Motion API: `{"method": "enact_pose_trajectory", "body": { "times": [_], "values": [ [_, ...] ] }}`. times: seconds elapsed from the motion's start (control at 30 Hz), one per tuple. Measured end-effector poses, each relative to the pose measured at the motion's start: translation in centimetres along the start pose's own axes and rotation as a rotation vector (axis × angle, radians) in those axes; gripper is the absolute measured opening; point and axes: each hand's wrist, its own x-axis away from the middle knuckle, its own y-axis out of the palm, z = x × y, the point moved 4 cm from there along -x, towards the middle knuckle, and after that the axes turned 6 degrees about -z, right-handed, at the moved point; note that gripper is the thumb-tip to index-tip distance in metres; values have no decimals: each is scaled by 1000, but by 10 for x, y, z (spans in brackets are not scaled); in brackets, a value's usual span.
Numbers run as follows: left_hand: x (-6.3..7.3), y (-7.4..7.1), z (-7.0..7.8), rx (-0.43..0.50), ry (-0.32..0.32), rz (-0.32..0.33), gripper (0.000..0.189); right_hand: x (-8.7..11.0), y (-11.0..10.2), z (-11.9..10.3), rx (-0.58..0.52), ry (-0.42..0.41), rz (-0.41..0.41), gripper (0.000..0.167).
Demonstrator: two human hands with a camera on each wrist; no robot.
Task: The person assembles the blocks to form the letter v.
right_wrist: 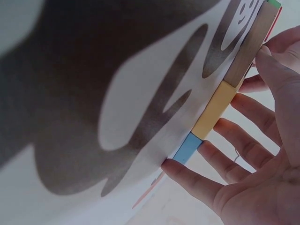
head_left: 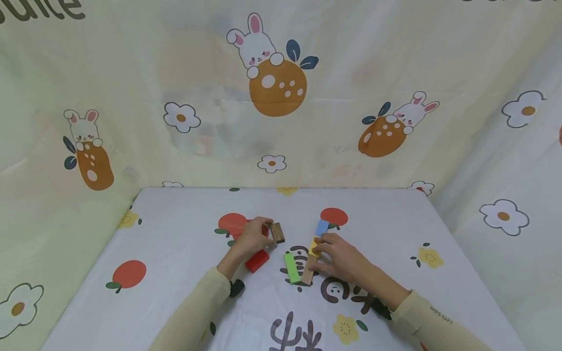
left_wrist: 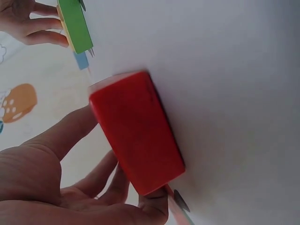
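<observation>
In the head view, my left hand (head_left: 255, 236) has its thumb and forefinger at the two ends of a dark brown wooden block (head_left: 277, 233). A red block (head_left: 257, 261) lies just below that hand; in the left wrist view the red block (left_wrist: 137, 133) covers part of the fingers and hides the brown one. My right hand (head_left: 340, 256) touches a row of blocks with extended fingers. The row runs from a blue block (right_wrist: 188, 148) through a yellow block (right_wrist: 213, 109) to a tan block (right_wrist: 253, 42), beside my thumb. A green block (head_left: 291, 267) slants against the tan one's near end.
A white cloth (head_left: 175, 292) printed with fruit, flowers and dark lettering covers the table. Behind it hangs a cream curtain (head_left: 210, 156) with rabbit pictures. Pale sleeves cover both forearms, and a dark strap piece (head_left: 237, 288) shows at the left wrist.
</observation>
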Motion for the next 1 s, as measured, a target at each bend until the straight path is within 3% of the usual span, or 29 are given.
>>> {"method": "enact_pose_trajectory", "body": {
  "times": [0.3, 1.0],
  "values": [
    [-1, 0, 2, -45, 24, 3, 63, 0, 0, 1, -9, 9, -9, 46],
    [-4, 0, -6, 55, -16, -23, 60, -1, 0, 1, -15, 37, -32, 45]
  ]
}}
